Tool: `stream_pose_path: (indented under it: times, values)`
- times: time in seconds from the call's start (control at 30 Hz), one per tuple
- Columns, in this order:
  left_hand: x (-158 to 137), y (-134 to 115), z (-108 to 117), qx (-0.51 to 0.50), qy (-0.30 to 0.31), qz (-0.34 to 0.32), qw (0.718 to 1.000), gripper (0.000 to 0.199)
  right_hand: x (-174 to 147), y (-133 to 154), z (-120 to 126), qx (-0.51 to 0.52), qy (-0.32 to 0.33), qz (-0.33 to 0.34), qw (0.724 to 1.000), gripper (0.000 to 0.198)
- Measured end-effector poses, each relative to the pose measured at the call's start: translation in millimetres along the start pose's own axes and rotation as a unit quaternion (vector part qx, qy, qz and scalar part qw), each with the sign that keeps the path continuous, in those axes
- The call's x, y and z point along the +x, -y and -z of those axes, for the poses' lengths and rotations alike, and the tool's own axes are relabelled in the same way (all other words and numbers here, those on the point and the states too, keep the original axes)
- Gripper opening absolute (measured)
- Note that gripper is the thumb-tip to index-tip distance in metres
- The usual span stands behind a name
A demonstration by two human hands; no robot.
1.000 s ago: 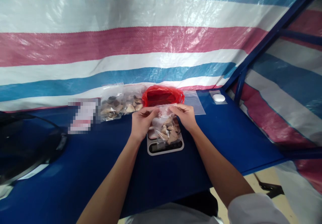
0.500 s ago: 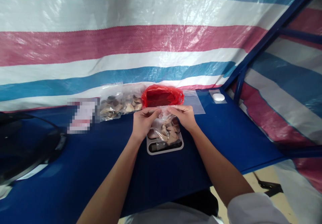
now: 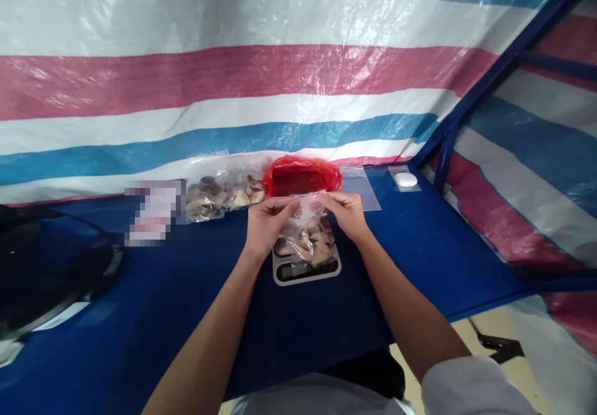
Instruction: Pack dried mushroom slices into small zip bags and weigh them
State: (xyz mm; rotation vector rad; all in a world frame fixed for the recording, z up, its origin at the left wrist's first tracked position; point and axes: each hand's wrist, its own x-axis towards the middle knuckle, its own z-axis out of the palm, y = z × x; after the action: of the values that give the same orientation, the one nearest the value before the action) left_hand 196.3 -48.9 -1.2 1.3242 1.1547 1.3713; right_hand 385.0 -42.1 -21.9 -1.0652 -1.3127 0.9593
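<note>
A clear plastic bag (image 3: 313, 241) with several pale, dark-edged dried slices inside hangs from my two hands. My left hand (image 3: 267, 223) pinches its top edge on the left side. At the right of that edge, the fingers of my right hand (image 3: 347, 213) are closed on the plastic. Below and behind the bag lies a white kitchen scale (image 3: 308, 281) with a dark display strip; the bag hides much of its top. Just beyond my hands stands a red plastic bag (image 3: 302, 175), its mouth open.
Two filled clear bags, a left one (image 3: 205, 198) and a right one (image 3: 245, 190), lean by the striped sheet (image 3: 233, 79). A flat clear bag (image 3: 366, 188) and a white rounded case (image 3: 405, 180) lie rightward. A black object (image 3: 51, 272) occupies the left of the blue table (image 3: 186, 290).
My right hand has slid slightly to the right along the bag's top edge. My left hand stays nearly in place, and the bag still hangs over the scale.
</note>
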Motion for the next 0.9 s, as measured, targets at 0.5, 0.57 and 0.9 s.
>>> stream_pose_path:
  times: [0.5, 0.57, 0.9]
  values:
    - [0, 1, -1, 0.011, -0.006, 0.001, 1.000, 0.015, 0, 5, -2, 0.048, -0.003, -0.059, 0.997, 0.029]
    - [-1, 0, -1, 0.007, 0.001, 0.010, 1.000, 0.019, 0, 3, -2, 0.037, -0.007, -0.039, 0.999, 0.027]
    - [-2, -4, -2, 0.021, 0.011, 0.016, 1.000, 0.025, 1, -8, -4, 0.014, 0.000, -0.026, 1.000, 0.028]
